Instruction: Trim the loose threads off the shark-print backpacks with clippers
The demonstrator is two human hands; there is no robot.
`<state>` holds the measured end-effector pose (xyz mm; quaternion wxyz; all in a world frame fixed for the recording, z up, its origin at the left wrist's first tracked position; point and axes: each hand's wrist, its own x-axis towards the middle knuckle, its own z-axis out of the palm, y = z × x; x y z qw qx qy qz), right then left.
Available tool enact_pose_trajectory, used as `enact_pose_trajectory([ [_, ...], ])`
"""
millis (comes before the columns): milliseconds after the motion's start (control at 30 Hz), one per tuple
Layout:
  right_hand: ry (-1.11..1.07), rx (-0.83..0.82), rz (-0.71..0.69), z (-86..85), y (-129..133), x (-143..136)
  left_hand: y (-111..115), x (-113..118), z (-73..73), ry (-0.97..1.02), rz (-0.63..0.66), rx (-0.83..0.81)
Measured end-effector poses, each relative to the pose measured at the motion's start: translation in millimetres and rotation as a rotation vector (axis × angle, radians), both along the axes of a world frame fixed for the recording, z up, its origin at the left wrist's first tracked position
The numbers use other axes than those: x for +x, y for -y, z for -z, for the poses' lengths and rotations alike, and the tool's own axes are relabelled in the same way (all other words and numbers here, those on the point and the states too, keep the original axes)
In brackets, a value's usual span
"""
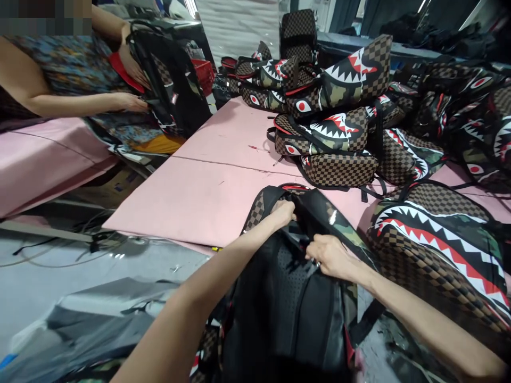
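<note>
A black backpack (pixel 279 298) stands in front of me with its padded back toward me and its top against the table edge. Its far side shows brown check and camouflage panels. My left hand (pixel 284 213) is closed on the backpack's top edge, near the strap base. To its right, my right hand (pixel 329 255) is closed beside the upper back panel, with small metal snips (pixel 314 263) showing under its fingers. The fingertips of both hands are partly hidden in the dark folds.
A pink table (pixel 191 191) extends ahead. Shark-mouth check backpacks (pixel 339 130) are piled at its far right, and a large one (pixel 439 239) lies near my right arm. At the left, another person handles a black backpack (pixel 171 80). Grey sheeting (pixel 99 314) lies at lower left.
</note>
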<state>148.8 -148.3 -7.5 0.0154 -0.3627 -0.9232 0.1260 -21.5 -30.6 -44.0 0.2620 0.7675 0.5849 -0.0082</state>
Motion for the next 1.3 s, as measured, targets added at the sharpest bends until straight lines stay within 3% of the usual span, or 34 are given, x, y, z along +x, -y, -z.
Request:
enact_pose_trajectory([
  [67, -0.028, 0.034, -0.083, 3.7, 14, 3, 11, -2, 4.8, 0.027, -0.007, 0.027],
  [200, -0.082, 0.101, -0.016, 17.7, 17, 19, 39, -12, 9.8, 0.131, 0.052, 0.104],
  [367, -0.142, 0.088, 0.026, 35.1, 14, 31, 69, -18, 25.3, 0.289, 0.011, 0.205],
  [600, -0.014, 0.114, -0.086, 53.4, 44, 36, 130, -27, 35.4, 0.319, -0.034, 0.238],
  [767, 0.062, 0.122, -0.063, 63.5, 54, 37, 147, -33, 40.7, 0.390, -0.023, 0.229],
  [867, 0.051, 0.088, -0.002, 58.6, 49, 33, 151, -33, 54.3, 0.461, -0.052, 0.339],
  [1000, -0.060, 0.016, 0.067, 33.4, 25, 19, 154, -30, 67.9, 0.506, -0.132, 0.496],
  [1133, -0.026, -0.046, 0.224, 10.9, -8, -8, 152, -33, 63.8, 0.535, -0.118, 0.489],
  [1300, 0.207, -0.236, 0.273, 15.7, -26, -34, 155, -39, 63.9, 0.453, -0.122, 0.587],
])
